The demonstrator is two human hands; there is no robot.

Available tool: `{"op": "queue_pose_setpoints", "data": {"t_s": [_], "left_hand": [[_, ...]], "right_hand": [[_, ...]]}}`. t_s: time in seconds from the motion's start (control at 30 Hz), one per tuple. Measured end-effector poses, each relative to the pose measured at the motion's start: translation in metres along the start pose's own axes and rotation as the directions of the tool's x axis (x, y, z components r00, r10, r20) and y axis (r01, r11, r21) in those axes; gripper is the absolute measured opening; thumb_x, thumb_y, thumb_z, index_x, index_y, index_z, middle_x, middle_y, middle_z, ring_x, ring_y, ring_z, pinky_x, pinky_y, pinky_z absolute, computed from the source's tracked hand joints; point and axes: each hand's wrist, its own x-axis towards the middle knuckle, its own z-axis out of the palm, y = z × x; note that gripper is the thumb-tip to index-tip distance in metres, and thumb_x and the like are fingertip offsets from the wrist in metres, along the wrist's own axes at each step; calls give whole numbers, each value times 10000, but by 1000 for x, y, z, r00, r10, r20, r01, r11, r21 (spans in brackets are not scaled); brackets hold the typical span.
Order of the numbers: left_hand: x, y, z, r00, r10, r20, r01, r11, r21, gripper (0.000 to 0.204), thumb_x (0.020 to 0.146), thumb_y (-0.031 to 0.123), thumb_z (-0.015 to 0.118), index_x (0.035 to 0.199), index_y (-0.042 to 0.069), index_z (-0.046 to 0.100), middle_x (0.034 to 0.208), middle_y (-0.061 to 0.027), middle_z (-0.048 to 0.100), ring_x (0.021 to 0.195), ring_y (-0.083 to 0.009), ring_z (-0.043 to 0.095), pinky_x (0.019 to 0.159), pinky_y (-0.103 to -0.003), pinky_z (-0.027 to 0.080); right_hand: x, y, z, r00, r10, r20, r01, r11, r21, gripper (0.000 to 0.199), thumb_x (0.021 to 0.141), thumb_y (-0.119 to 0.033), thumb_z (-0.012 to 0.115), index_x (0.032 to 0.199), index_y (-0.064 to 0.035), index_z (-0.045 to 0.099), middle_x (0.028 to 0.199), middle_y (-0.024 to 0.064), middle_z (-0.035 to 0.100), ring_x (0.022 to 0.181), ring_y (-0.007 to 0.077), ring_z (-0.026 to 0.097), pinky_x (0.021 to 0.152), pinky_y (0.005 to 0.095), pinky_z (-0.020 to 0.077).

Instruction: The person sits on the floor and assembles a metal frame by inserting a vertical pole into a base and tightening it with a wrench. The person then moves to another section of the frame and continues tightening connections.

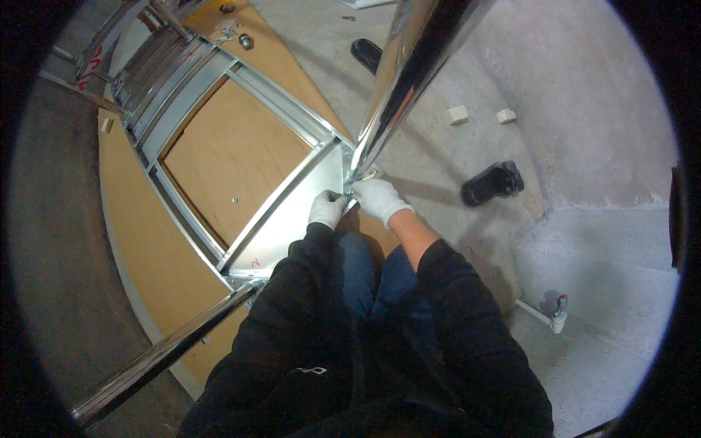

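Bare concrete floor (pixel 584 109), rough and dusty, with a brown wooden board (pixel 226 153) laid flat on it as a work base, likely to keep the metal off the grit. On the board lies a galvanised metal frame (pixel 219 95), rails forming a rectangle, triangular corner plate (pixel 307 204) at the near corner. A shiny metal tube (pixel 409 66) rises from that corner toward the camera; a second tube (pixel 161 350) runs out low left from the next corner. Person crouches over it, knees close, black sleeves. Left hand (pixel 326 208), white glove, grip pressed together on the edge of the corner plate, seems to steady it. Right hand (pixel 380 198), white glove, fingers closed at the tube's base where it meets the frame, pinching something small there; too small to tell what. Both hands nearly touching, right at the joint, so the joint is what is being worked. Loose hardware (pixel 237 35) sits at the far end of the board. Two black shoes (pixel 493 182) on the floor to the right, two small pale blocks (pixel 458 114) beyond, a white pipe fitting (pixel 544 312) at lower right.
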Motion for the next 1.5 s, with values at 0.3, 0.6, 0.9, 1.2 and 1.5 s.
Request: {"op": "queue_pose_setpoints", "data": {"t_s": [0.3, 0.6, 0.9, 1.2, 1.5], "left_hand": [[4, -9, -1, 1000, 17, -7, -17, 1000, -7, 240, 817, 189, 691, 887, -26, 611, 739, -84, 639, 630, -149, 583, 580, -289, 477], [-9, 18, 2, 999, -16, 28, 16, 1000, -22, 244, 815, 207, 688, 871, -17, 611, 731, -91, 643, 634, -156, 591, 584, -293, 480], [3, -9, -7, 1000, 3, -9, -4, 998, -68, 254, 779, 209, 696, 879, -19, 644, 750, -130, 662, 667, -200, 630, 620, -316, 494], [10, -17, -21, 961, -76, 267, 178, 908, -380, 272, 815, 197, 707, 971, -10, 623, 734, -68, 622, 588, -138, 555, 504, -267, 450], [-14, -26, -15, 999, 36, 22, -23, 900, -435, 227, 878, 170, 593, 1034, 8, 627, 895, -88, 658, 762, -139, 604, 680, -267, 497]], "right_hand": [[4, -3, -4, 994, -104, -46, 103, 994, -24, 239, 855, -229, 491, 987, -127, 660, 966, 150, 659, 901, 332, 640, 790, 452, 502], [15, 4, 7, 1000, 17, -19, -17, 1000, -9, 215, 834, -210, 518, 939, -103, 672, 946, 156, 667, 909, 335, 648, 796, 456, 502], [3, -39, 44, 907, 413, -84, -232, 655, 719, 237, 814, -189, 536, 940, -37, 668, 961, 216, 650, 940, 378, 619, 806, 466, 489], [1, -54, 58, 844, 521, 127, -173, 40, 984, 174, 852, -149, 565, 877, 19, 605, 688, 93, 625, 491, 144, 582, 405, 275, 444], [-18, -50, 46, 910, 411, 53, -113, 121, 986, 194, 862, -148, 571, 942, 21, 624, 704, 77, 632, 541, 134, 585, 473, 275, 455]]}}
